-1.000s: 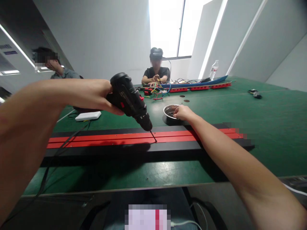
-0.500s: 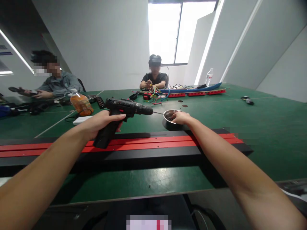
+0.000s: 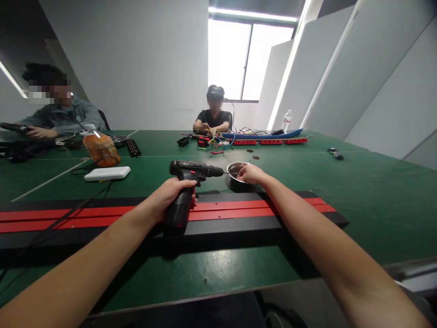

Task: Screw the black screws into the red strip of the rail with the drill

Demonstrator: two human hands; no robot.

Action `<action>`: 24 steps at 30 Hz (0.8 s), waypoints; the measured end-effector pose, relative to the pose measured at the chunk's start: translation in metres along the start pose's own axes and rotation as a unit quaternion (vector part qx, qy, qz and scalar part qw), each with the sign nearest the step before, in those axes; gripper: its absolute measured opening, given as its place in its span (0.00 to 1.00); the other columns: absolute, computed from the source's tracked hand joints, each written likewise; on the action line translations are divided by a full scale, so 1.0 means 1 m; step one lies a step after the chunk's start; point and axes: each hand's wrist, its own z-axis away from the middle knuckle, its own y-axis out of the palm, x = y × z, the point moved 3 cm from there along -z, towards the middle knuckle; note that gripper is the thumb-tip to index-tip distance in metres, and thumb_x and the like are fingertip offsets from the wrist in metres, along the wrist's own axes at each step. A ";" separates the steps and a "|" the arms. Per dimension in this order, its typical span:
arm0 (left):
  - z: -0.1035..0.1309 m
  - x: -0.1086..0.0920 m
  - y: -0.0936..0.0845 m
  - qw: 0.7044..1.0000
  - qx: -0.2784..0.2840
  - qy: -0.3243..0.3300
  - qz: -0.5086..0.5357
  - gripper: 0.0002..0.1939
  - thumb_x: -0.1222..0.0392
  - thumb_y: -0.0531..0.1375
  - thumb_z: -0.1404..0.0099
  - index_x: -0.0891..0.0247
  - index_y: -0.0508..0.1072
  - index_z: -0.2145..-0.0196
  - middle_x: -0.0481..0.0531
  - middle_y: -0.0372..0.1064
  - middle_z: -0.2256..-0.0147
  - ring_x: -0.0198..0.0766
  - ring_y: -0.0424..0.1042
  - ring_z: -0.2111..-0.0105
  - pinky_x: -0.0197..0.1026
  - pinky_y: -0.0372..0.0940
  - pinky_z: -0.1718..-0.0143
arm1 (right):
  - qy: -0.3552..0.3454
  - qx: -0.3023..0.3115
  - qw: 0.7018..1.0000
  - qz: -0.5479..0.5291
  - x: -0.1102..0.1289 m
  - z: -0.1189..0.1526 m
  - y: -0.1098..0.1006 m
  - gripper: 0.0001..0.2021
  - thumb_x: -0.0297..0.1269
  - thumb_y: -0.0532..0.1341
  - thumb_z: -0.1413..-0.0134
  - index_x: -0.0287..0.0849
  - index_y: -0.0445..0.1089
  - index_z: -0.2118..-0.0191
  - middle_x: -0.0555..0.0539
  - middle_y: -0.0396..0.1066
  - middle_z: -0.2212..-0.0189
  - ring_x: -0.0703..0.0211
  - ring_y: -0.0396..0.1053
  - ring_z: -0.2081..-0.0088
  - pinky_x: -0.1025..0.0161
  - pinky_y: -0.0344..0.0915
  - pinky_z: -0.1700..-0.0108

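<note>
A black cordless drill [image 3: 180,207] is gripped by my left hand [image 3: 170,196], its long thin bit pointing right toward a round metal bowl [image 3: 235,184]. At the bowl's right rim is my right hand [image 3: 251,174], fingers pressed together near the bit's tip; whatever they pinch is too small to make out. Dark contents show inside the bowl. Below both hands lies a long black beam with red strips [image 3: 225,210], running across the green table, with small screws along the red.
On the left stand an orange-filled bottle [image 3: 101,148], a white box [image 3: 107,173] and a black strip [image 3: 133,147]. Two people sit beyond the table. Coloured wires [image 3: 218,145] and a blue curved piece [image 3: 259,135] lie at the far side.
The drill and my left hand have moved right and lower in view, with the bit's tip now over the bowl. My right hand has shifted slightly left. The view has tilted somewhat.
</note>
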 end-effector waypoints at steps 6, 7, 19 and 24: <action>0.007 0.006 0.003 0.999 0.004 0.041 -0.009 0.11 0.57 0.65 0.42 0.69 0.72 0.70 0.57 0.72 0.75 0.40 0.74 0.77 0.39 0.70 0.75 | -0.013 -0.038 0.999 -0.009 0.004 0.008 -0.006 0.14 0.46 0.61 0.44 0.42 0.79 0.70 0.46 0.73 0.74 0.60 0.65 0.74 0.64 0.54 0.71; 0.007 0.007 0.003 0.999 0.010 0.047 -0.006 0.11 0.57 0.65 0.42 0.70 0.72 0.70 0.57 0.72 0.75 0.40 0.74 0.77 0.40 0.70 0.75 | -0.013 -0.048 0.999 -0.015 0.004 0.009 -0.007 0.16 0.47 0.60 0.43 0.41 0.78 0.71 0.46 0.72 0.76 0.61 0.64 0.75 0.64 0.54 0.72; 0.008 0.009 -0.002 0.998 -0.006 0.049 0.026 0.11 0.58 0.66 0.43 0.69 0.73 0.69 0.58 0.73 0.74 0.40 0.74 0.77 0.40 0.70 0.74 | -0.041 -0.061 0.964 -0.257 0.009 0.020 -0.012 0.18 0.50 0.65 0.47 0.36 0.76 0.65 0.45 0.74 0.72 0.61 0.67 0.72 0.68 0.59 0.72; 0.009 0.007 -0.003 0.998 -0.015 0.040 0.041 0.11 0.58 0.65 0.42 0.70 0.73 0.70 0.58 0.73 0.74 0.39 0.74 0.78 0.39 0.71 0.74 | -0.036 -0.046 0.945 -0.321 0.015 0.024 -0.015 0.19 0.49 0.65 0.47 0.36 0.78 0.58 0.44 0.77 0.66 0.61 0.69 0.70 0.68 0.61 0.70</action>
